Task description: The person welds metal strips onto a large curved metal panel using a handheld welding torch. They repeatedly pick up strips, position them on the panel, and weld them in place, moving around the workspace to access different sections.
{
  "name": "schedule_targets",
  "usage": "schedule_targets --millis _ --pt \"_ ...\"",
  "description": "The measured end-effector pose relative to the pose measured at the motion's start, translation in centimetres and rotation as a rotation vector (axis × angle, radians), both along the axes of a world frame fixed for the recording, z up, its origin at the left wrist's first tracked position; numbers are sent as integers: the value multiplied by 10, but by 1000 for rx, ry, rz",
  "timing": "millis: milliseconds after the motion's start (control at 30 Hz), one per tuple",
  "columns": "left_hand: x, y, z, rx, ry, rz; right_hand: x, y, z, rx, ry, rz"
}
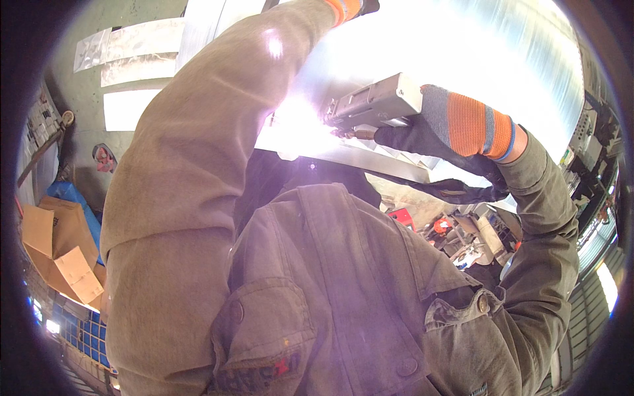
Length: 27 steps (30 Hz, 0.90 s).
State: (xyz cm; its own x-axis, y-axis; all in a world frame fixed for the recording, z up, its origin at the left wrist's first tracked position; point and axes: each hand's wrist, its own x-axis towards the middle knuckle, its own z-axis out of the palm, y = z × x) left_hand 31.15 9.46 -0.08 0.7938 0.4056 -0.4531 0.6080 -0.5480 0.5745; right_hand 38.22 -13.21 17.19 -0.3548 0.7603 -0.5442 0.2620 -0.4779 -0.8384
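My right hand (449, 125), in an orange and dark grey work glove, is closed around a grey, boxy welding gun (380, 102). The gun's nozzle points left into a dazzling white-violet glare that hides the spot where it works. Just below runs the edge of a shiny metal workpiece (389, 162). My left arm reaches far forward across the view. Only a bit of my left hand (350, 8), in the same kind of glove, shows at the top rim, over the bright metal; its fingers are mostly cut off. A dark cable or hose (456, 191) hangs below my right wrist.
Flat metal sheets (142, 69) lie on the floor at the far left. An open cardboard box (66, 247) stands at the left beside blue sheeting. Scattered clutter (469, 237) covers the floor right of my body. Metal racks or equipment (591, 142) line the right rim.
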Motion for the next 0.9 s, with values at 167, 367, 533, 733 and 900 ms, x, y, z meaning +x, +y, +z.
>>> schedule_targets --millis 167,367,533,733,900 --pt "-8 -15 12 77 -32 124 3 9 14 -21 -65 24" --pt "-38 -5 33 -39 101 141 46 10 74 -286 -306 -4" --pt "-197 -24 65 123 -645 671 101 -30 82 -154 -539 -483" --pt "-396 -135 69 -87 -337 1298 171 -73 59 98 -512 -886" --pt "-520 -263 1 -234 375 1294 161 -75 16 -50 -577 -901"
